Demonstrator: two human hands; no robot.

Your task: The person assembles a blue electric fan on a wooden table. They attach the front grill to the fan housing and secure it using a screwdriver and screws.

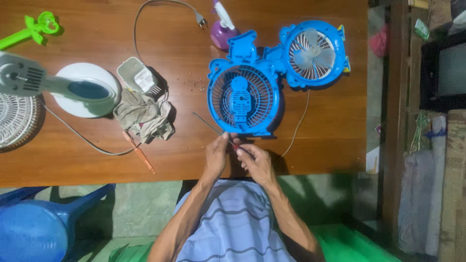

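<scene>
My left hand [217, 154] and my right hand [256, 162] meet at the near edge of the wooden table [315, 140]. Between them they hold a thin screwdriver [213, 128] with a dark red handle; its metal shaft points up and left over the table. Just beyond my fingers lies a blue fan front grille [242, 97] with a figure shape in its middle. Joined to it at the upper right is the blue fan body [314, 53] with pale blades.
A crumpled rag [144, 115] and a white adapter [137, 75] with a grey cord lie to the left. A white fan base [85, 90] and white grille [14, 119] sit at far left. A purple spray bottle [222, 29] stands at the back. A blue plastic chair [34, 223] is lower left.
</scene>
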